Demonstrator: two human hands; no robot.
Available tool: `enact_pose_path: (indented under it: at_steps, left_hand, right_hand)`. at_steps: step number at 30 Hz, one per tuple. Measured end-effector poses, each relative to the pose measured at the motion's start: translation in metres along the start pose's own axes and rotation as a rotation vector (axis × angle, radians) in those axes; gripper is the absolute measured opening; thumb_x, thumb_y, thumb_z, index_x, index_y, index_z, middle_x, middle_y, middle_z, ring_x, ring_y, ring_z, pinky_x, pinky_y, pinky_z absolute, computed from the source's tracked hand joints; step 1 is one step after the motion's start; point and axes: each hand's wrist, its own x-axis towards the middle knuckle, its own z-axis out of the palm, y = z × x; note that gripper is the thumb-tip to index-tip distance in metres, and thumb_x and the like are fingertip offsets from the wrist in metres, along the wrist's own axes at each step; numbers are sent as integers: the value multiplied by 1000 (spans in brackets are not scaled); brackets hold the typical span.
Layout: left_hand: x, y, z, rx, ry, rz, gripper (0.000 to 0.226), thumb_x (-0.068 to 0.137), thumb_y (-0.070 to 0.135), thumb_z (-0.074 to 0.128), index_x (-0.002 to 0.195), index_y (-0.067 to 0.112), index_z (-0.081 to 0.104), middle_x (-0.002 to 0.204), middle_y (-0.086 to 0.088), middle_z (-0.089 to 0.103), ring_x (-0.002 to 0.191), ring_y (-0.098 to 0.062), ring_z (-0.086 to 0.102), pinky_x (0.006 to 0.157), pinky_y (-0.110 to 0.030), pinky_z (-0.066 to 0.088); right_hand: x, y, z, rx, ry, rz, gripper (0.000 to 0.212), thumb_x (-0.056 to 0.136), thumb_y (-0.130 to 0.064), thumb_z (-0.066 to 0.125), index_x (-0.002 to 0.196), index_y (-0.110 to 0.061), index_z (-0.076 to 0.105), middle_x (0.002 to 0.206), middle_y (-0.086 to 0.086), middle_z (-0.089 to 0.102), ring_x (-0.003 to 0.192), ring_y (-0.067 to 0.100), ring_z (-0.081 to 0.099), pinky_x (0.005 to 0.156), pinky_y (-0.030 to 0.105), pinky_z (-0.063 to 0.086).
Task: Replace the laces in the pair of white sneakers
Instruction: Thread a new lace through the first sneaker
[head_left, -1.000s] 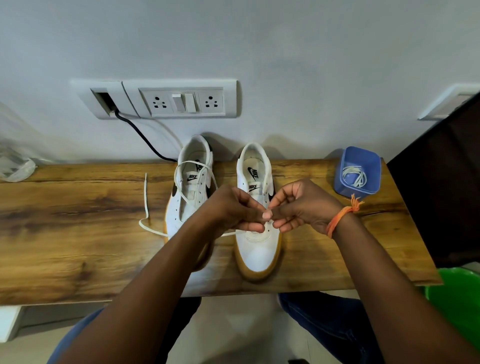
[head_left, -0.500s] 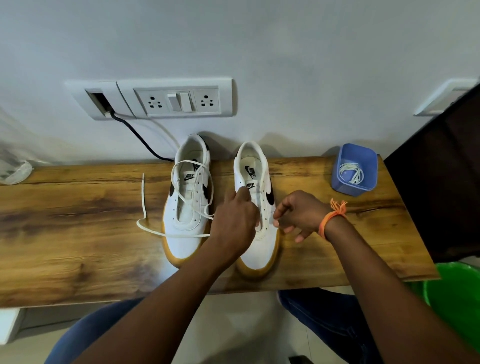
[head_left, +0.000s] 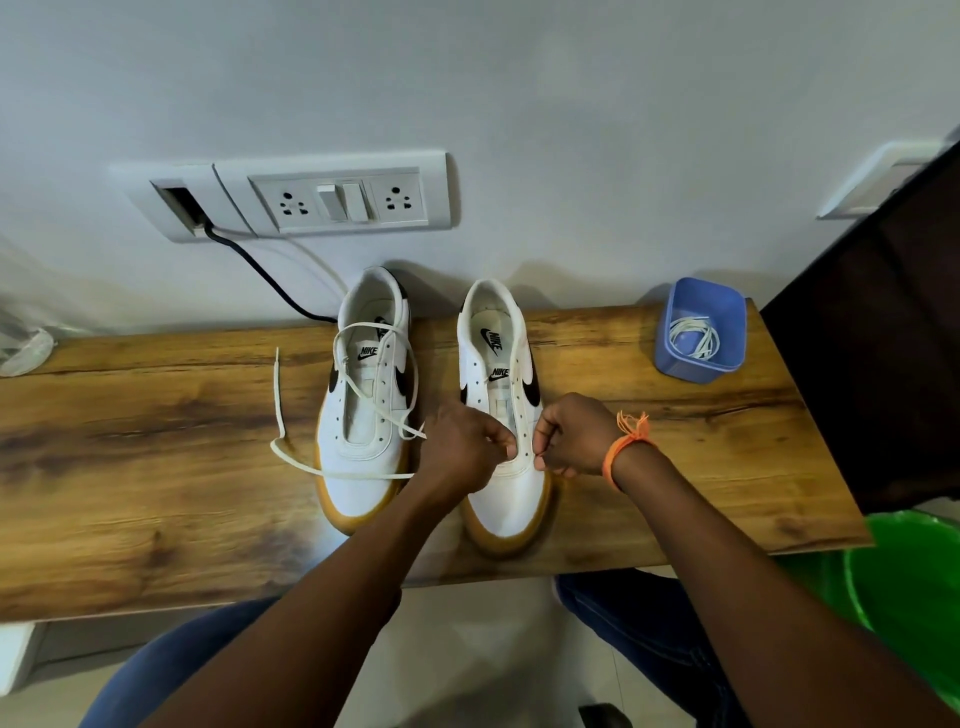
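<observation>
I see both hands knuckles-up over the right sneaker (head_left: 506, 457): left hand (head_left: 462, 447) at 9 o'clock and right hand (head_left: 574, 436) at 3, each pinching the lace (head_left: 514, 384) at the lowest eyelets.

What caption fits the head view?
Both hands, left hand and right hand, work at the lower eyelets of the right white gum-soled sneaker on the wooden table.

"nike" with a swoosh is printed on the tongue label of the left sneaker (head_left: 363, 410), centre of the frame. the right sneaker (head_left: 501, 415) carries "nike" on its tongue label and on its insole.
</observation>
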Motion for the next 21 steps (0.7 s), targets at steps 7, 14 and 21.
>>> enact_pose_path:
  at_steps: [7,14,21]
  left_hand:
    - [4,6,-14,-122,-231,-105,16,82,9,78,75,22,75,87,-2,75,91,-12,68,90,-34,57]
    - [7,5,8,165,-35,-209,38,78,24,80,48,40,64,116,2,67,123,-25,50,101,-52,43]
    - [8,-1,12,173,-24,-134,29,81,31,77,58,42,63,121,-1,64,126,-27,44,107,-52,31]
  right_hand:
    - [1,1,2,13,5,-2,16,75,2,77,74,-10,66,68,4,68,68,23,68,69,41,61]
    - [2,2,2,-2,24,-14,13,74,0,79,78,-8,70,76,12,73,67,24,70,67,37,61]
    - [-2,1,-4,21,-2,-8,9,72,-1,79,76,-6,73,74,10,74,71,24,73,68,37,62]
